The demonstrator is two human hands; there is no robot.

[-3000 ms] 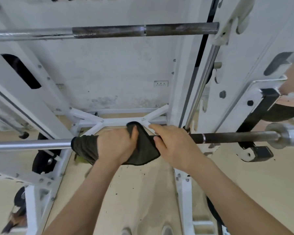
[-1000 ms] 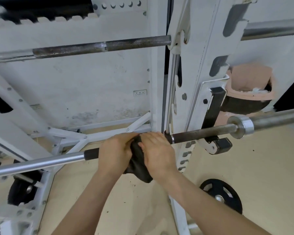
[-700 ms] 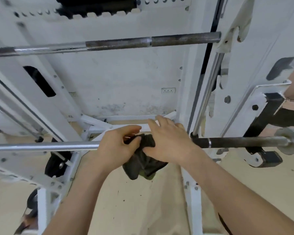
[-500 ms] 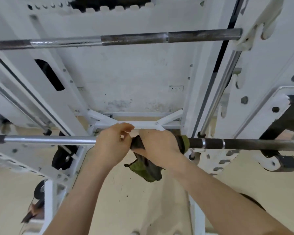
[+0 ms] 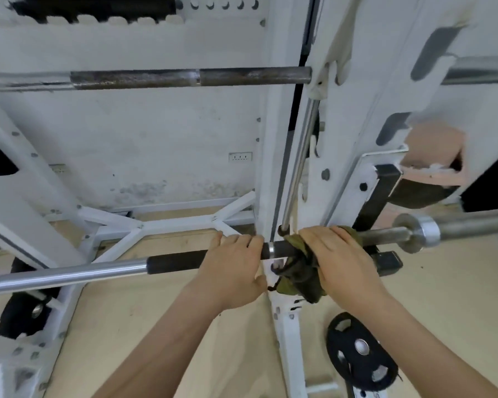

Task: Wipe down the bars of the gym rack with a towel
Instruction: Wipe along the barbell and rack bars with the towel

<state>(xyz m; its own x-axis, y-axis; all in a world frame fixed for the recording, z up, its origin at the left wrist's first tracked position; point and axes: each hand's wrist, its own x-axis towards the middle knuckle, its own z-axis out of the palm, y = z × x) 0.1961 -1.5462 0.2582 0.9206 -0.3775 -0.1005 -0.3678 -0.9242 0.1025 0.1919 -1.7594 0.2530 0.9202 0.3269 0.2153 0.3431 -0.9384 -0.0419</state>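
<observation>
Left hand: the left hand (image 5: 233, 265) has its fingers curled over the long steel lower bar (image 5: 69, 274), gripping its dark knurled stretch just left of the white painted metal rack upright (image 5: 270, 124).
Right hand: the right hand (image 5: 337, 259) is clamped over the dark olive-green cloth towel (image 5: 296, 272), pressing it round the same bar just right of the upright.
Hands: side by side on the bar, near each other but apart; a short bare piece of bar with a bright ring shows between them.
Towel: bunched round the lower bar under the right palm, its loose end hanging below the bar.
Lower bar: runs across the view, slightly tilted, shiny at the left; its silver collar (image 5: 423, 234) sits to the right of the right hand.
Upper bar: a second, rusty dark steel upper bar (image 5: 184, 77) lies across the rack higher up, with no hand on it.
Floor: a pale tan floor (image 5: 127, 326); a round black weight plate (image 5: 360, 360) lies on it beside the upright's foot, under the right forearm.
</observation>
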